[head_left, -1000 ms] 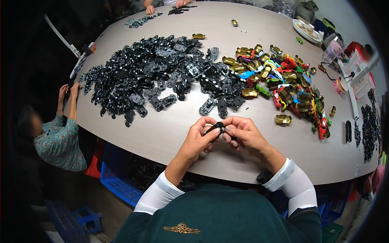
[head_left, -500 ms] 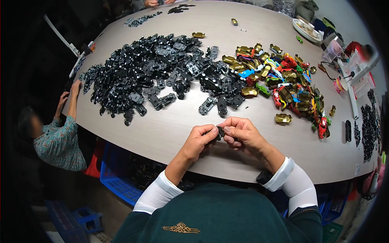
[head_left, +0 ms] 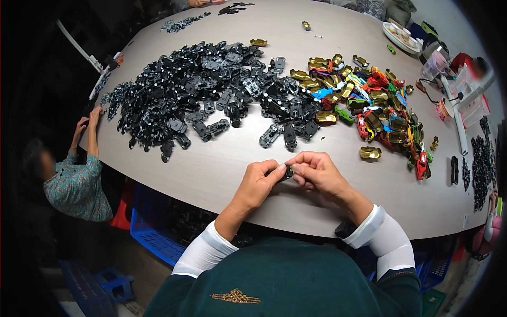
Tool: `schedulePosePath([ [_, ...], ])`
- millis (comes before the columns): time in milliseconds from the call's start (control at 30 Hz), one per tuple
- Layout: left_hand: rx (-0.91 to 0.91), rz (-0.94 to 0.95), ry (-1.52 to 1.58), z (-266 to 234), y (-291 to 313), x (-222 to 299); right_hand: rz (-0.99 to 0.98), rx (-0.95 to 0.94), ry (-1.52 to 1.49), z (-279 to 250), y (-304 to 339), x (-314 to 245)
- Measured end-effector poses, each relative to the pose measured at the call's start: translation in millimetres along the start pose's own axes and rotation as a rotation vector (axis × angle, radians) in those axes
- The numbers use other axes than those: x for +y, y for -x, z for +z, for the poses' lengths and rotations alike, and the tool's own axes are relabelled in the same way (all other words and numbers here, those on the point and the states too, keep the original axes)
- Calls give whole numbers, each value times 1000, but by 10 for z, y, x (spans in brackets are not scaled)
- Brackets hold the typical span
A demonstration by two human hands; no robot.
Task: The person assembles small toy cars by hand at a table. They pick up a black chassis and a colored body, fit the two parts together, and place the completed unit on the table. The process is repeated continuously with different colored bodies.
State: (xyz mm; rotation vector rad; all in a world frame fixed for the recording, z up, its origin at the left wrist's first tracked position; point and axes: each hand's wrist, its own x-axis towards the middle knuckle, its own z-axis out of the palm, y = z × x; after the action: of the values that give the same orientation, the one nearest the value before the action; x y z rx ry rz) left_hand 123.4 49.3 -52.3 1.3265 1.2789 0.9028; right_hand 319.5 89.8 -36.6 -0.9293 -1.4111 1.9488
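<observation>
Your left hand (head_left: 257, 183) and right hand (head_left: 316, 170) pinch one small black part (head_left: 288, 171) between the fingertips, just above the table edge (head_left: 222, 174). Mid-fitting, likely. Next needs a shell (head_left: 370, 152), then the far black pile (head_left: 200, 90).

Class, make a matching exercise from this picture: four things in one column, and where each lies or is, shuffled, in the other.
Things:
1. black part pile
2. coloured toy car shells
3. small black part
4. blue crate

Places:
A. under the table edge, to the left
B. pinched between the left hand and right hand
C. table, left and middle
D. table, right of the black pile

Pairs: 1-C, 2-D, 3-B, 4-A
</observation>
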Motion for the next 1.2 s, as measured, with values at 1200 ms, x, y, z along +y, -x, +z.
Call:
schedulePosePath([
  [1200,447,82,-594,-1056,860,347,-39,663,1494,-881,249,-544],
])
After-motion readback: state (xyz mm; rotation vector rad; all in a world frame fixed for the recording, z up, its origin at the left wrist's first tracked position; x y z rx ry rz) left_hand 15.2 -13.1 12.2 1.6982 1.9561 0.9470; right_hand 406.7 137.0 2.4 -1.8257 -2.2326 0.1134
